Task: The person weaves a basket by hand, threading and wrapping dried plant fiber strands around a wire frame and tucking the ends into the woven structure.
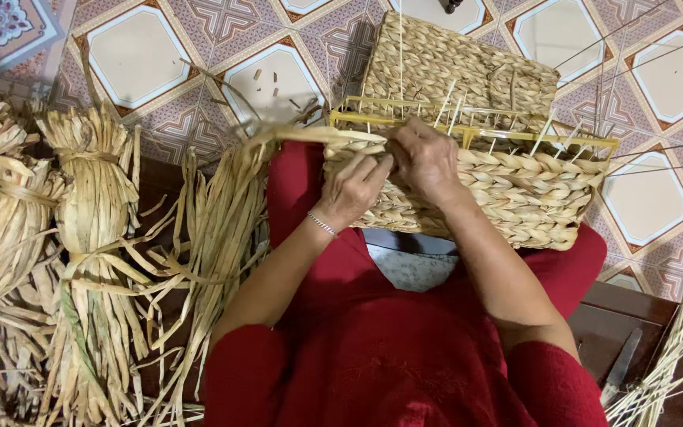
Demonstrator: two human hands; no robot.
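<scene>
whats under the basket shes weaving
The basket rests on a lap in red cloth; tiled floor lies beyond. Both hands cover part of its rim.

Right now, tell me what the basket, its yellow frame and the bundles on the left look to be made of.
Basket: thick braided plant fibre, tan and matte, probably dried reed or similar; the twisted plaits show.
Yellow frame: thin straight rods, smooth and evenly coloured, likely coated wire or plastic; I can't tell which.
Bundles: flat dried leaf strips, pale straw colour, tied with the same fibre.
Left hand and right hand both pinch the strand at the rim.
</scene>
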